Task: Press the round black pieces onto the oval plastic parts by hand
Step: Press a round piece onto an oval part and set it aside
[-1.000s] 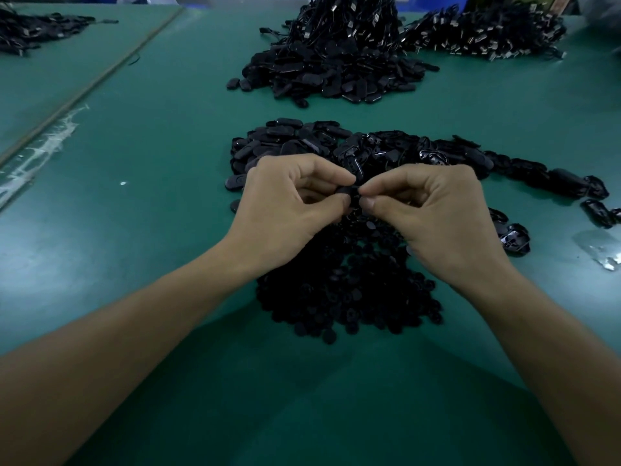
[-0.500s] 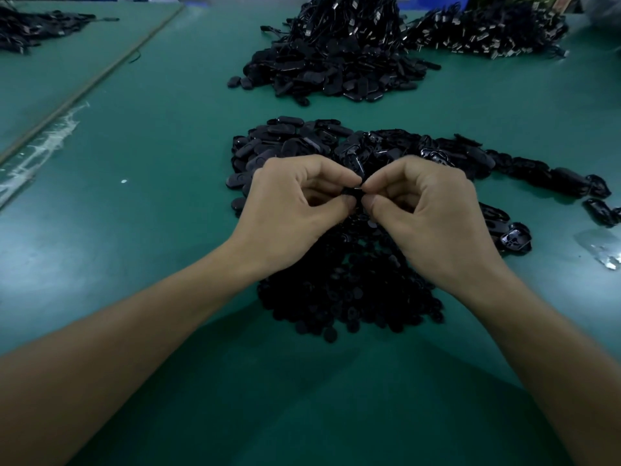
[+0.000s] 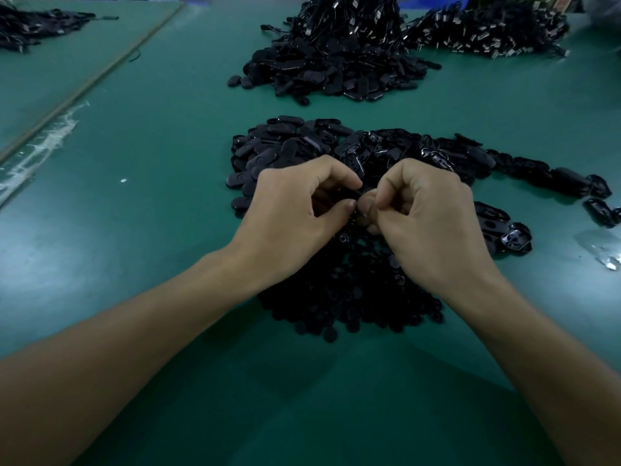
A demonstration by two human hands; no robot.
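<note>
Both hands meet mid-frame: left hand (image 3: 295,210) and right hand (image 3: 426,216) have fingers curled in, thumb and forefinger tips clamped from either side on one small black workpiece (image 3: 353,194), held just above the piles; it's mostly hidden, so can't tell if the round piece is seated yet or which hand has which half. To do the press well, I'd say: back the oval with one forefinger, centre the disc over its recess, push square with the thumb pad, not the nail, and feel for an even seat all round before letting go, since a tilted push probably pops one edge up. Stock: heap of round black pieces (image 3: 353,297) at 6 o'clock, directly under the wrists; heap of oval plastic parts (image 3: 295,146) at 12 o'clock, touching the round heap and trailing off to 3 o'clock. Surface is a green bench mat (image 3: 151,247), matte, dimly lit. A bigger mound of black parts with cords (image 3: 336,62) sits far at 12, another corded pile (image 3: 487,31) at 1, a smaller one (image 3: 30,25) at 10 past a seam strip (image 3: 100,72). Whitish residue (image 3: 43,142) at 9, crumpled clear film (image 3: 601,250) at 3
</note>
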